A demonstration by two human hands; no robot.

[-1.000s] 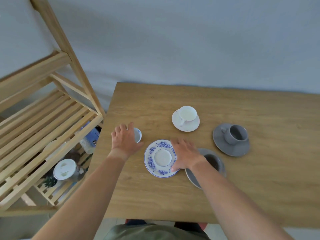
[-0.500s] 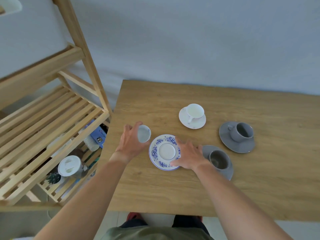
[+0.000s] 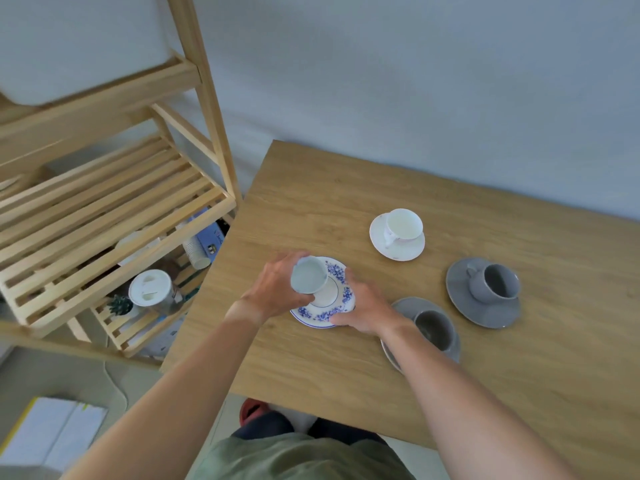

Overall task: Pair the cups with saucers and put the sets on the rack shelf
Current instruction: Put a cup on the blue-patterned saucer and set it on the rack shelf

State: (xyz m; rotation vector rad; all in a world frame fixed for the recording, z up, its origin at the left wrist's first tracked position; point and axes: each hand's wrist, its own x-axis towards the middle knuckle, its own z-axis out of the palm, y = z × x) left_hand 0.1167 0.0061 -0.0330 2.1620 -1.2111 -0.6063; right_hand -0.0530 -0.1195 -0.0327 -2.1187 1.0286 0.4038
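The left hand (image 3: 277,289) carries a small pale cup (image 3: 309,279), fingers curled round its wall and clamped on it, mouth tipped toward the camera; the cup hangs over the blue-flowered saucer (image 3: 334,308), above the left part of the plain centre well, and whether its foot touches the saucer cannot be told. The right hand (image 3: 363,304) rests on the saucer's rim at about 4 o'clock, fingers (image 3: 347,277) closed on the edge, steadying it against the table (image 3: 311,358); the saucer lies flat near the table's left side.

The coming move seems to turn on one relation: the well sits just below and slightly toward 3 o'clock of the cup's base, so the cup probably needs righting until its axis stands vertical, then a short descent; the left hand, already holding it, is the nearer.

Three sets look paired already: a white cup on its saucer (image 3: 398,233) at 1 o'clock from the hands, a grey set (image 3: 485,292) at 3 o'clock, and another grey set (image 3: 433,329) partly under the right forearm. The slatted rack shelf (image 3: 114,216) stands off the table's edge toward 10 o'clock, bare of sets; none has been moved there yet.
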